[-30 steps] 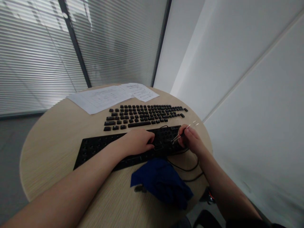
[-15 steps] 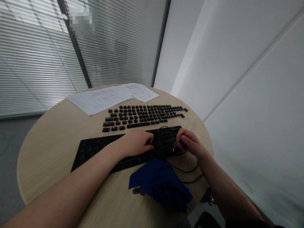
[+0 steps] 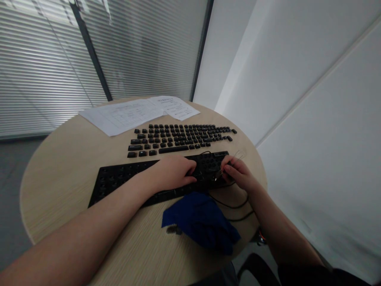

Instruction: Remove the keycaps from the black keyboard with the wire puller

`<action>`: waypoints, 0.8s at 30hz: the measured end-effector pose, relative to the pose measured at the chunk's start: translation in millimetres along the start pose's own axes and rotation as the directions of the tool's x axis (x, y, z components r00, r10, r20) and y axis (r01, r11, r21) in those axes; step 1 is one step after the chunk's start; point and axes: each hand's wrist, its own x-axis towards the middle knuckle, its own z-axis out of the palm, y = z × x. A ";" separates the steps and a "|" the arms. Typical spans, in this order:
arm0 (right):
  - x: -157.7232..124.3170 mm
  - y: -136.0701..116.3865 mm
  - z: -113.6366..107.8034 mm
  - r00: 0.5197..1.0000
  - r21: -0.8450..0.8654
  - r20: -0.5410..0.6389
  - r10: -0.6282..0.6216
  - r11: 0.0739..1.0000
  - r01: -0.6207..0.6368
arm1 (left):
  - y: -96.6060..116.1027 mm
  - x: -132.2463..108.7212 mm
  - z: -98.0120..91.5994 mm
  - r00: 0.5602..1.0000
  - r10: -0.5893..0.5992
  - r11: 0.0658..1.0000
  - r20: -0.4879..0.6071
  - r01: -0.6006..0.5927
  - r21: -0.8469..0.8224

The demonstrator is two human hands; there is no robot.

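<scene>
A black keyboard (image 3: 114,180) with its keycaps off lies slantwise across the near half of the table. My left hand (image 3: 177,171) is on its middle, fingers curled down against it and thumb held apart; the fingertips are partly hidden. Over the keyboard's right end, my right hand (image 3: 236,171) is closed round a wire keycap puller (image 3: 239,154). Thin wire loops stick out above the fist, and wire ends point down at the keys below. Whether they touch a key I cannot tell. Loose black keycaps (image 3: 173,149) are laid out in rows beyond the keyboard.
A crumpled blue cloth (image 3: 202,222) lies in front of the keyboard, with a small dark brush (image 3: 174,229) poking from under it. A black cable (image 3: 230,205) loops at the right. Printed sheets (image 3: 127,115) lie at the back of the round wooden table (image 3: 50,174).
The view has tipped slightly, so the table sits higher in the picture. Both hands keep to their places on the keyboard, the right one still gripping the keycap puller.
</scene>
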 end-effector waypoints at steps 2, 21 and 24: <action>0.6 1.4 0.7 1.000 -0.019 0.009 0.012 1.000 -0.012 | 3.5 -0.6 0.2 0.999 0.053 0.999 0.001 -0.053 -0.006; 2.4 -5.6 -1.8 0.977 -0.228 0.209 -0.047 0.969 0.095 | 6.3 1.5 4.5 0.994 0.098 0.995 0.057 -0.096 -0.024; 3.3 -8.2 -0.9 0.957 -0.292 0.265 -0.118 0.936 0.196 | 6.0 1.6 4.4 0.993 0.105 0.994 0.047 -0.103 -0.033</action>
